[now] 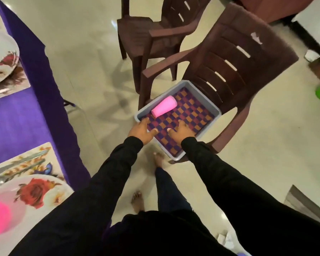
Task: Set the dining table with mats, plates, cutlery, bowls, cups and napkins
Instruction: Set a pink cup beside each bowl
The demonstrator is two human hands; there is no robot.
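Pink and tapered, the plastic cup (164, 106) lies on its side at the far left of a grey tub (215, 109), on a purple-and-orange checked cloth (190, 115) lining it. The tub sits on a brown chair (229, 71) seat, its near corner overhanging the floor. The left hand (142, 130) rests at the tub's near-left rim and the right hand (181, 130) on the cloth, fingers spread and holding nothing; the purple-draped worktop (26, 117) edge stands well apart to the left.

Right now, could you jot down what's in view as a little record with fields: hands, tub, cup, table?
left hand: fingers spread on the near left rim of the grey tub
right hand: resting flat on the checked cloth inside the tub
grey tub: sits on the seat of a brown plastic chair
checked cloth: lines the tub floor
pink cup: lies on its side on the cloth, untouched
table: purple cover, floral mats, a rose-print plate and cutlery laid
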